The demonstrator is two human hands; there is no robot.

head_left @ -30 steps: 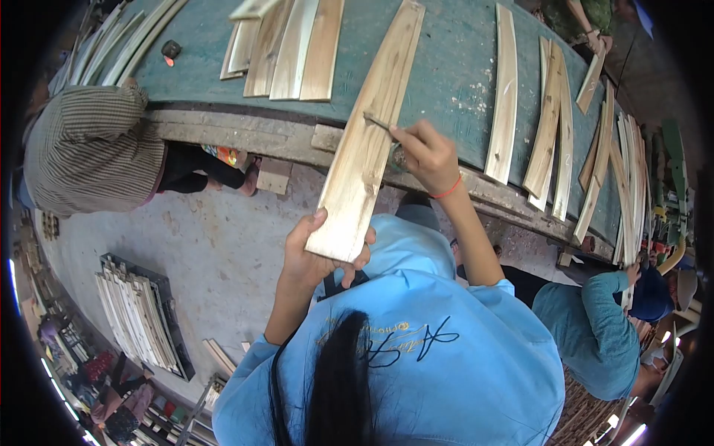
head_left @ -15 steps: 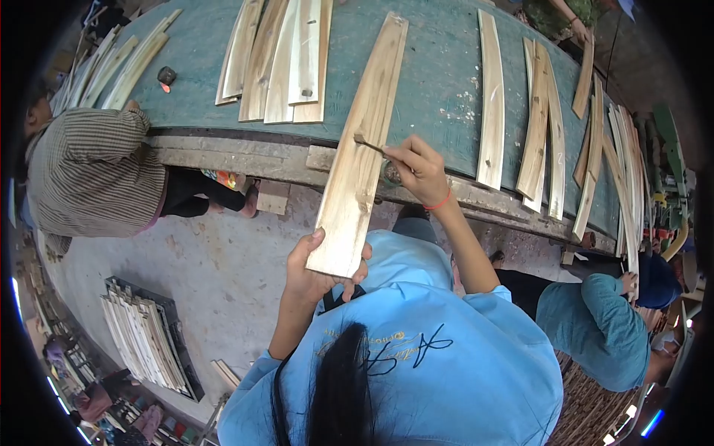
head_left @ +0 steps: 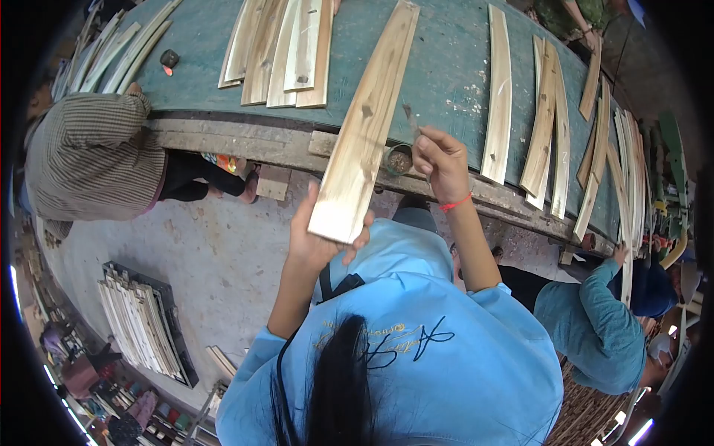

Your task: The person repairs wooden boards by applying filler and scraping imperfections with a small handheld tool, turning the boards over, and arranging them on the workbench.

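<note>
Beside board [head_left: 367, 128] now: tool [head_left: 410, 117] in right hand [head_left: 444, 163], earlier over board.

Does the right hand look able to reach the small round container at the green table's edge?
Probably yes: the right hand is beside the container with nothing visible between them, though it holds a thin dark-tipped tool.

The workbench [head_left: 439, 63] has a green top and a timber edge [head_left: 245, 135]. From view centre, the top carries overlapping boards [head_left: 256, 59] at 11 o'clock, thin slats [head_left: 145, 46] at 10, a single board [head_left: 496, 97] between 1 and 2, and crossed boards [head_left: 537, 152] at 2. A round cup [head_left: 399, 160] at 1 o'clock appears to stand by the edge, base hidden. The floor [head_left: 230, 245] bears a black tray [head_left: 172, 327] at 8.
</note>
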